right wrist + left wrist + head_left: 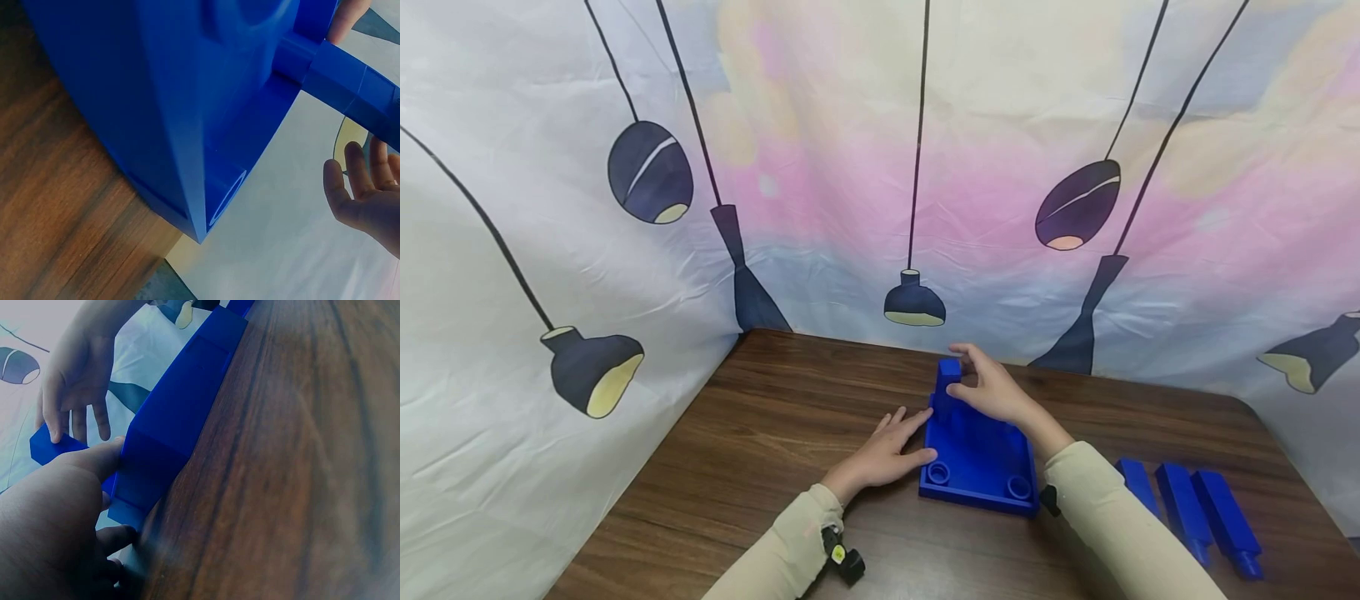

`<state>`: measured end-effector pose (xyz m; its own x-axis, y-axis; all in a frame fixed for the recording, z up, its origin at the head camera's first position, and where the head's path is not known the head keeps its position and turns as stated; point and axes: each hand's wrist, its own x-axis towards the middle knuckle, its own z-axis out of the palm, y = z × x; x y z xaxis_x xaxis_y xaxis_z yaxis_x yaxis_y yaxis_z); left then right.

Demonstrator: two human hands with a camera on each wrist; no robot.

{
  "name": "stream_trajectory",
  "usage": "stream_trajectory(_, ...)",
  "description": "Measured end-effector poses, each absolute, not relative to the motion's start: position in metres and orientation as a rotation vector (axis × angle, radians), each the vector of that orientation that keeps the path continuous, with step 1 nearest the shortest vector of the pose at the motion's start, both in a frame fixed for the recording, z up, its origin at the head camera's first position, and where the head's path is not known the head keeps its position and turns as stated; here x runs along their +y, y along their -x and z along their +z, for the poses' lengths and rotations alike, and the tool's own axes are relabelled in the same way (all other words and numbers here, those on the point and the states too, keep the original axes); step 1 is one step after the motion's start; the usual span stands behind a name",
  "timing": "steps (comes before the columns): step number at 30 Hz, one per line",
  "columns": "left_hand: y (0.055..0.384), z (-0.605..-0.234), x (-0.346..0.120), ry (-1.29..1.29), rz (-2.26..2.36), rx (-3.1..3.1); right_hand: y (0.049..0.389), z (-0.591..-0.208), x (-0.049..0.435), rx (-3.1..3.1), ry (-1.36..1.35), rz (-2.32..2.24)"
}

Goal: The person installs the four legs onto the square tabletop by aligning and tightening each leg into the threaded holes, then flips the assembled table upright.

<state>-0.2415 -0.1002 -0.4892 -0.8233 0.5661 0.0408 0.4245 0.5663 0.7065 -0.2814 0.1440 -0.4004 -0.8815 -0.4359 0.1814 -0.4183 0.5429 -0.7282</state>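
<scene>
A square blue base (973, 458) with raised rims and round corner sockets lies on the table. In its far left corner a blue post (949, 372) stands upright. My left hand (886, 454) rests along the left rim, fingers spread and straight; the left wrist view has its index finger (106, 456) against the base's side. My right hand (997, 393) is beside the post, thumb tip right at it, other fingers loosely extended behind. From the right wrist view, the right hand's fingers (359, 175) are apart from the post (344, 78). Both near sockets (938, 473) hold nothing.
Three loose blue posts (1183, 504) with narrower round ends lie on the table at the right, one partly behind the right sleeve (1105, 508). A fabric backdrop (835, 275) printed with lamps hangs behind the table's far edge.
</scene>
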Motion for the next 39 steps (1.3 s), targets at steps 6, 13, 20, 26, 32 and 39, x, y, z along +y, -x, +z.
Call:
stream_trajectory(6, 0.2406, -0.4880, -0.1003, -0.828, 1.098, 2.606, 0.2808, -0.4011, 0.1442, 2.762, 0.761, -1.258)
stream_trajectory(13, 0.2404, -0.4876, -0.1000, -0.826, 1.100, 2.605, 0.2806, -0.4022, 0.1441, 2.772, 0.755, -1.266)
stream_trajectory(20, 0.2404, -0.4871, -0.1002, -0.820, 1.100, 2.604, 0.2824, -0.4040, 0.1448, 2.780, 0.751, -1.263)
stream_trajectory(26, 0.2408, -0.4881, -0.1001, -0.819, 1.097, 2.603, 0.2827, -0.4033, 0.1432, 2.818, 0.759, -1.243)
stream_trajectory(32, 0.2407, -0.4880, -0.1005, -0.820, 1.112, 2.596, 0.2818, -0.4006, 0.1400, 2.851, 0.753, -1.207)
stream_trajectory(39, 0.2407, -0.4866, -0.1008, -0.826, 1.113, 2.593, 0.2824, -0.3989, 0.1392, 2.871, 0.729, -1.209)
